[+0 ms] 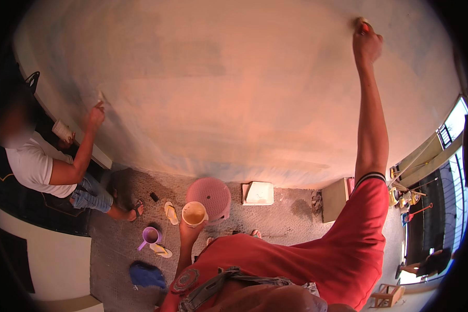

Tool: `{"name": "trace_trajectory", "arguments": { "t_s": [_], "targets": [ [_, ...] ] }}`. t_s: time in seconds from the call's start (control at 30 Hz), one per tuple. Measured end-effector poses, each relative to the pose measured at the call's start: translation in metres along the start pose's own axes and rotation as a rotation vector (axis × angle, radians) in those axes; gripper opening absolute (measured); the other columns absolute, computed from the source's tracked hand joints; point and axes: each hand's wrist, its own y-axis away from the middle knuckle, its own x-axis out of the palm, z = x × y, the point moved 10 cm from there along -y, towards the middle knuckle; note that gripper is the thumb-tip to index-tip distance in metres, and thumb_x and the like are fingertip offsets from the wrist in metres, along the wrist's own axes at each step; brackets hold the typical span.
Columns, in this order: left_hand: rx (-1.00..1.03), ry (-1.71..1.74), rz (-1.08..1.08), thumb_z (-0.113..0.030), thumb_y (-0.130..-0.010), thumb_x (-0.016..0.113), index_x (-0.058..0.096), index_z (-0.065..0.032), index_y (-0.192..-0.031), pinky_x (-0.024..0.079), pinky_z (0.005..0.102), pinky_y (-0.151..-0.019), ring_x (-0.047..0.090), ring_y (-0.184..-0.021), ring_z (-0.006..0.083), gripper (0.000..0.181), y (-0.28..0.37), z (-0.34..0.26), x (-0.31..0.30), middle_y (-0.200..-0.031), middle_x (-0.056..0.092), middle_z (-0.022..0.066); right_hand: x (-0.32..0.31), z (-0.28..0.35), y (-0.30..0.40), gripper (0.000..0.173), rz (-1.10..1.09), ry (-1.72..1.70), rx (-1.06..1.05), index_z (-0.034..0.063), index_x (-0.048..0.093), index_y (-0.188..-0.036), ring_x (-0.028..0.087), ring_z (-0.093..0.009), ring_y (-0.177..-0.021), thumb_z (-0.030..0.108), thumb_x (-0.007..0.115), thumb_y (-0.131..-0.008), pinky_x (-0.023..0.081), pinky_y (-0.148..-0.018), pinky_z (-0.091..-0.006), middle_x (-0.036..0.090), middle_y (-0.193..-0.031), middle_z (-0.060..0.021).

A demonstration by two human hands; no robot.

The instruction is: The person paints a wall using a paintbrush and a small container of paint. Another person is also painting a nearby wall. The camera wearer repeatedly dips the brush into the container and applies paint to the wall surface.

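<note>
A broad wall [234, 97] with blotchy, streaked pale paint fills most of the view before me. My right hand [368, 45] is raised high at the upper right, arm stretched out. It grips a tool with a red handle [365, 27], seemingly a paintbrush, whose blurred head meets the wall. Low in front of my body, my left hand [192, 231] holds a pale round tub [195, 214] with yellowish-orange liquid inside. Its fingers are partly hidden beneath the tub.
A pink plastic stool [214, 191] stands below the tub. Flip-flops [171, 213], a purple dipper [152, 235] and blue cloth [147, 274] lie leftward on the floor. A white tray [258, 193] sits by the wall. On the left, another person [43, 163] brushes the wall.
</note>
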Motion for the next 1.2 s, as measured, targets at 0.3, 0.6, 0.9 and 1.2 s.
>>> {"name": "trace_trajectory", "arguments": {
  "t_s": [0.3, 0.6, 0.9, 1.2],
  "targets": [
    [-0.008, -0.113, -0.067, -0.005, -0.071, 0.09, 0.053, -0.0013, -0.133, 0.052, 0.0366, -0.097, 0.066, -0.112, 0.0216, 0.072, 0.014, 0.013, -0.067, -0.122, 0.068, 0.0106, -0.046, 0.198, 0.047, 0.027, -0.171, -0.297, -0.201, 0.0052, 0.072, -0.081, 0.064, -0.039, -0.073, 0.024, 0.057, -0.095, 0.054, -0.064, -0.0503, 0.067, -0.07, -0.0209],
    [0.045, -0.09, -0.189, -0.002, -0.074, 0.087, 0.052, 0.0001, -0.134, 0.05, 0.0337, -0.099, 0.064, -0.114, 0.0198, 0.07, 0.017, 0.024, -0.101, -0.124, 0.067, 0.0106, -0.071, 0.293, 0.093, 0.022, -0.2, -0.637, -0.303, 0.0058, 0.073, -0.086, 0.064, -0.038, -0.071, 0.024, 0.062, -0.094, 0.054, -0.063, -0.0487, 0.066, -0.07, -0.018],
    [0.005, -0.091, -0.142, -0.005, -0.073, 0.089, 0.056, 0.0003, -0.131, 0.051, 0.0349, -0.097, 0.066, -0.111, 0.02, 0.067, 0.011, 0.028, -0.083, -0.122, 0.068, 0.0112, -0.005, 0.219, 0.037, 0.024, 0.127, -1.256, -0.056, 0.0014, 0.076, -0.099, 0.072, -0.02, -0.076, 0.024, 0.069, -0.096, 0.054, -0.067, -0.0332, 0.075, -0.083, -0.0146],
    [0.048, -0.039, -0.145, -0.005, -0.072, 0.088, 0.056, -0.0002, -0.129, 0.054, 0.036, -0.095, 0.067, -0.11, 0.0214, 0.066, -0.013, 0.037, -0.024, -0.119, 0.069, 0.012, -0.003, 0.013, -0.007, 0.031, 0.131, -1.018, 0.002, 0.0048, 0.076, -0.102, 0.07, -0.017, -0.081, 0.033, 0.066, -0.097, 0.055, -0.073, -0.0309, 0.077, -0.088, -0.0096]
  ]
}}
